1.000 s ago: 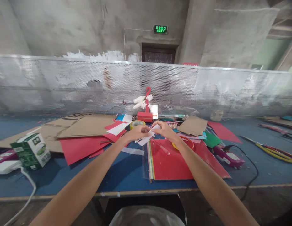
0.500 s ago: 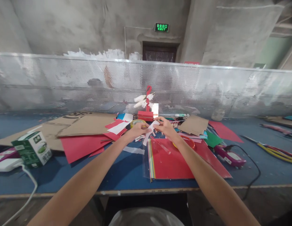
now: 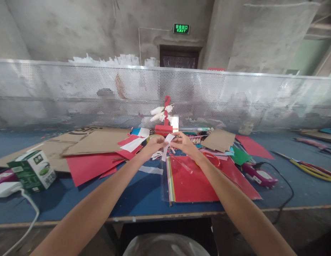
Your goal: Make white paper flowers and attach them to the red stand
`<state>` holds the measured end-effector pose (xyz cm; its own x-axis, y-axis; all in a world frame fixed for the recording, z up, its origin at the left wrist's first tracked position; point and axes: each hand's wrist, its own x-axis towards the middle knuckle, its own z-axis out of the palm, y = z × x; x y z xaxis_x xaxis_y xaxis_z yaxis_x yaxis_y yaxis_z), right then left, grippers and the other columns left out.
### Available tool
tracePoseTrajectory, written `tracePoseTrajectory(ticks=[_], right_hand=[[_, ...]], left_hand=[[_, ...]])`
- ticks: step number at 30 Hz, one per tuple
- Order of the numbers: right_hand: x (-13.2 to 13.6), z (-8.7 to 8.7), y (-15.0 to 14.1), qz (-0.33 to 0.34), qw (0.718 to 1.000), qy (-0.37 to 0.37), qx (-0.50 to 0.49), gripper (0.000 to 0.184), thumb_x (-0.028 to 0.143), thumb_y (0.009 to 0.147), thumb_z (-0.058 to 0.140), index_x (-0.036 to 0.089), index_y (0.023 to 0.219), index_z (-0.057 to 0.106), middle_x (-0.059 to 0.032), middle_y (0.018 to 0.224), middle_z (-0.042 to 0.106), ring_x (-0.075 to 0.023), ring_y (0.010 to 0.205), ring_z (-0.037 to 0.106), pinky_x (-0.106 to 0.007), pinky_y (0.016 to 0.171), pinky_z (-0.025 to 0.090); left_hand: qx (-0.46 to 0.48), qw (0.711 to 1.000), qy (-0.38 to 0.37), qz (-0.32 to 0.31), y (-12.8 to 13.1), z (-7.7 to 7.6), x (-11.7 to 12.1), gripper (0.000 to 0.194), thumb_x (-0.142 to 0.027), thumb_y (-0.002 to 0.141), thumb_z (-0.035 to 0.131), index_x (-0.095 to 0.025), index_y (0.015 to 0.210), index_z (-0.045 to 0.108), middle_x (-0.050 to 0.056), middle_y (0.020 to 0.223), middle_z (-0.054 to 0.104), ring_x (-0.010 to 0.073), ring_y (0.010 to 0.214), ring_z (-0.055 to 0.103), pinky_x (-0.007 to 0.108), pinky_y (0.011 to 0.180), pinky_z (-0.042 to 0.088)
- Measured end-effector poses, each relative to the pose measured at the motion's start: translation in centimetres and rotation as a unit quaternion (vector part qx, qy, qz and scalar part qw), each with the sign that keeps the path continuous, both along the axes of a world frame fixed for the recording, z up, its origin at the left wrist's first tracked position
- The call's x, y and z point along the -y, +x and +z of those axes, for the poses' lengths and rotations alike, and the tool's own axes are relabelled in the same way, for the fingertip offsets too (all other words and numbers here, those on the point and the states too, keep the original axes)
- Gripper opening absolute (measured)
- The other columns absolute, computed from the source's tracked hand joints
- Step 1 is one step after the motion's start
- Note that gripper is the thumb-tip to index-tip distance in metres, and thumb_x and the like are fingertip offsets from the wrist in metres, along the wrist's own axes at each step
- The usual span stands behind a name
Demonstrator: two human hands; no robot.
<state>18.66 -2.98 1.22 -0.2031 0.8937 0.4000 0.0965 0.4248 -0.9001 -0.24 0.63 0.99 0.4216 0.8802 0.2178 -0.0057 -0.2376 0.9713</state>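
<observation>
With my left hand (image 3: 155,145) and right hand (image 3: 185,143) I pinch a narrow, white paper strip (image 3: 169,138), lower end hanging.

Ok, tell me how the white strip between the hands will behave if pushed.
The strip looks thin and papery, so it will probably bend rather than stay stiff. It is likely light, since the left hand and right hand only pinch it. Being narrow, it may crease or tear easily.
</observation>
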Motion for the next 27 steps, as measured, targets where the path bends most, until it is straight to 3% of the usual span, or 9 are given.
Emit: tracePoseTrajectory(ticks=[15, 27], right_hand=[[-0.53, -0.43, 0.07, -0.022, 1.0, 0.011, 0.006, 0.037, 0.025, 0.071, 0.067, 0.022, 0.106, 0.054, 0.0007, 0.08, 0.063, -0.0141, 0.066, 0.062, -0.025, 0.059, 0.051], [-0.87, -0.6, -0.11, -0.032, 0.999, -0.011, -0.025, 0.048, 0.021, 0.065, 0.065, 0.022, 0.11, 0.049, 0.003, 0.077, 0.06, -0.0129, 0.063, 0.06, -0.026, 0.059, 0.051]], left_hand=[[0.0, 1.0, 0.001, 0.024, 0.14, 0.04, 0.09, 0.031, -0.035, 0.065, 0.08, -0.015, 0.081, 0.063, 0.001, 0.07, 0.064, 0.0111, 0.062, 0.057, 0.022, 0.058, 0.042], [-0.014, 0.996, 0.087, -0.012, 0.39, -0.32, -0.12, 0.023, -0.034, 0.073, 0.073, -0.016, 0.081, 0.061, 0.0, 0.07, 0.06, 0.0114, 0.063, 0.055, 0.023, 0.06, 0.041]])
